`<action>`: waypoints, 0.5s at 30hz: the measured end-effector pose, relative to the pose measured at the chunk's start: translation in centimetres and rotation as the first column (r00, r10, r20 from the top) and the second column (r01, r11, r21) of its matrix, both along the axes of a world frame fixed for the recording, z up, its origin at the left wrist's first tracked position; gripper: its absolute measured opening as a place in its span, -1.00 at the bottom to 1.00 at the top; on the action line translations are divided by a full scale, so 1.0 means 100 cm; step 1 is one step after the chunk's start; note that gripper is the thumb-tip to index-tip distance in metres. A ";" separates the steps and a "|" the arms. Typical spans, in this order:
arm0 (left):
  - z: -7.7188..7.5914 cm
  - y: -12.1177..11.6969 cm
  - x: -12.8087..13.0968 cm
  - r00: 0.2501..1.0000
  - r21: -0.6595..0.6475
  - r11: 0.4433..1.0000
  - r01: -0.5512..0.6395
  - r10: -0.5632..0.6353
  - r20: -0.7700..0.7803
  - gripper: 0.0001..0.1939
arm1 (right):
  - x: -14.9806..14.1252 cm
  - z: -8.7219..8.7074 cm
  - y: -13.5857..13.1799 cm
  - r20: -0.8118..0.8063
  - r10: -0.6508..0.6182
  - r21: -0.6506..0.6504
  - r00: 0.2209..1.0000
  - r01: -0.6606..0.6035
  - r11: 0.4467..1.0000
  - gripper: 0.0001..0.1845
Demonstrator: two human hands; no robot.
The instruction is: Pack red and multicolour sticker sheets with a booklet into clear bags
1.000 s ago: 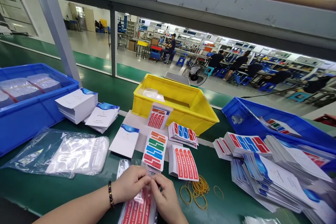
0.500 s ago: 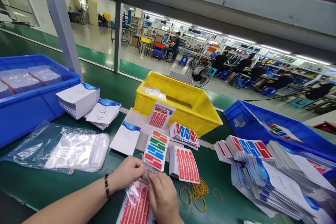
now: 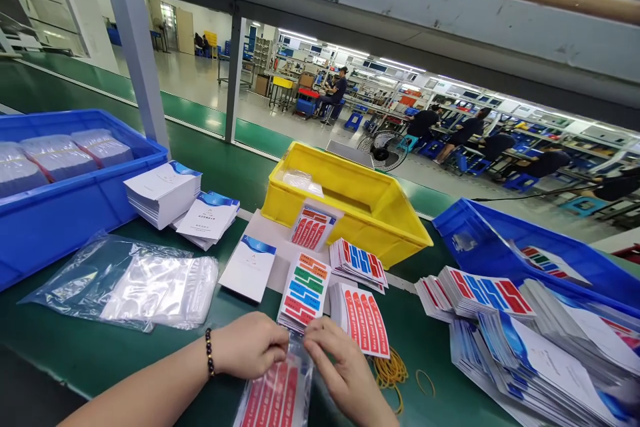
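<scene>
A clear zip bag point(image 3: 273, 395) with red-and-white "Max Level" label sheets inside lies in front of me. My left hand point(image 3: 260, 345) is closed on the bag's top edge, a beaded bracelet at its wrist. At the bag's upper right corner, my right hand point(image 3: 347, 367) has thumb and index finger pinched on the edge. Just beyond my fingers lies a stack of multicoloured label sheets point(image 3: 303, 288). Right of it is a fanned stack of red label sheets point(image 3: 363, 321). A white-and-blue booklet point(image 3: 249, 268) rests to the left.
Empty clear bags point(image 3: 160, 290) lie left, near booklet stacks point(image 3: 163, 190) and a blue bin point(image 3: 75, 207). A yellow bin point(image 3: 345, 213) stands ahead. Rubber bands point(image 3: 390, 370) lie right, before more booklets point(image 3: 540, 367) and another blue bin point(image 3: 465, 233). People sit working beyond.
My right hand has moved right along the bag's top edge, apart from my left hand. The camera view has shifted slightly, so the scene sits lower and further right.
</scene>
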State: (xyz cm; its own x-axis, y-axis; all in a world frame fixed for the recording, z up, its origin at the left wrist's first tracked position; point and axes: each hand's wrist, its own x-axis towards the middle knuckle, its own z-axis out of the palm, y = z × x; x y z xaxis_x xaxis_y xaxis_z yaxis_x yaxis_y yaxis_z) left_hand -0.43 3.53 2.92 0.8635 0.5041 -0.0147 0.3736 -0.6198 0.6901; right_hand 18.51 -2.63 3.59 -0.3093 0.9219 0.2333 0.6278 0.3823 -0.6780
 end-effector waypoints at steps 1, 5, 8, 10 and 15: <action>-0.002 -0.002 0.001 1.000 -0.036 0.999 0.028 -0.029 -0.005 -0.86 | -0.008 -0.001 0.009 0.024 0.001 0.067 1.000 -0.002 0.998 -0.78; -0.012 -0.010 0.005 0.991 -0.177 0.975 0.130 -0.135 -0.017 -0.85 | -0.050 -0.012 0.050 0.211 0.029 0.236 0.977 -0.079 0.969 -0.77; -0.016 -0.011 0.004 0.983 -0.246 0.955 0.165 -0.179 -0.036 -0.88 | -0.077 -0.019 0.074 0.397 -0.007 0.237 0.918 -0.095 0.967 -0.50; -0.017 -0.010 0.002 0.978 -0.266 0.947 0.182 -0.202 -0.052 -0.91 | -0.087 -0.020 0.081 0.473 0.002 0.224 0.881 -0.122 0.967 -0.44; -0.016 -0.009 0.001 0.988 -0.389 0.909 0.148 -0.149 0.027 -0.93 | -0.077 -0.014 0.079 0.447 0.031 0.299 0.894 -0.182 0.937 -0.84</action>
State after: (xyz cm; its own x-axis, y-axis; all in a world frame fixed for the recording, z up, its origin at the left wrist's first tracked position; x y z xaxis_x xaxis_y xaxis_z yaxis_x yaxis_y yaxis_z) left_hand -0.31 2.58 1.27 0.9275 0.3238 -0.1868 0.3010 -0.3508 0.8867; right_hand 10.82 5.29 2.19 -0.5400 0.7723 0.3345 0.7691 0.6142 -0.1765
